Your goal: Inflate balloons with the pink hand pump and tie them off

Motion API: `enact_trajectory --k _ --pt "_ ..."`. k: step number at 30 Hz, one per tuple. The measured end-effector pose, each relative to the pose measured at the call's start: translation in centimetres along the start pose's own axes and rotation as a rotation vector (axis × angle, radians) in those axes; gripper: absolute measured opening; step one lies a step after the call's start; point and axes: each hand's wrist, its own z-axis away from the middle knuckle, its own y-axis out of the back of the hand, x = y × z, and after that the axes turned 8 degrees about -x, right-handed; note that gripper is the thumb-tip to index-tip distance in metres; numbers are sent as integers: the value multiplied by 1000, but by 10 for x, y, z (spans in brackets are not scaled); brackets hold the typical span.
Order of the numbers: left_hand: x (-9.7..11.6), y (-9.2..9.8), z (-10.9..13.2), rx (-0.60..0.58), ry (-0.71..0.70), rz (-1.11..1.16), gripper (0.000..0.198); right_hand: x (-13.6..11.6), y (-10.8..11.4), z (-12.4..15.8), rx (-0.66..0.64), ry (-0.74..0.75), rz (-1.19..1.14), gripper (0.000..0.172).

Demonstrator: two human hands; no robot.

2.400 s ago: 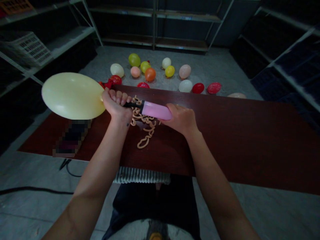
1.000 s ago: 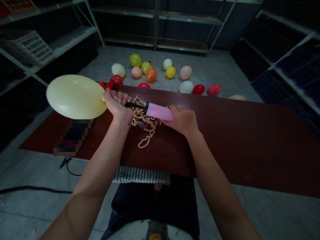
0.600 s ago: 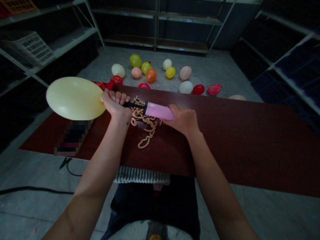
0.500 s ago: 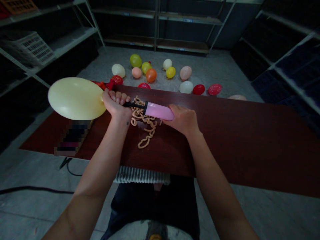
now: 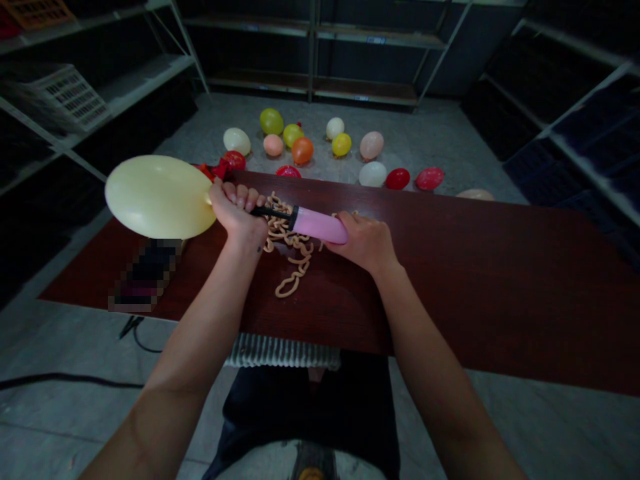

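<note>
Over table (image 5: 490, 280), left hand (image 5: 237, 208) clasps balloon (image 5: 160, 197) by neck, right hand (image 5: 367, 240) clenched round pump (image 5: 320, 225).

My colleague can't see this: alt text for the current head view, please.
A person's left hand holds a pale yellow oval balloon, the right hand a pink cylindrical pump, over a dark red table. Curly tan strands lie on it; multicoloured balloons rest on the grey floor.
</note>
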Motion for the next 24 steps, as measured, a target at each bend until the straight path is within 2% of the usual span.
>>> enact_trajectory --k 7,16,24 --pt "-3 8 -6 -56 -32 -26 53 0 0 -1 1 1 -7 45" --pt "1 0 -1 14 11 14 50 0 -2 -1 9 6 -15 45" --pt "4 2 -6 44 9 62 48 -4 0 -1 -4 -9 -20 50"
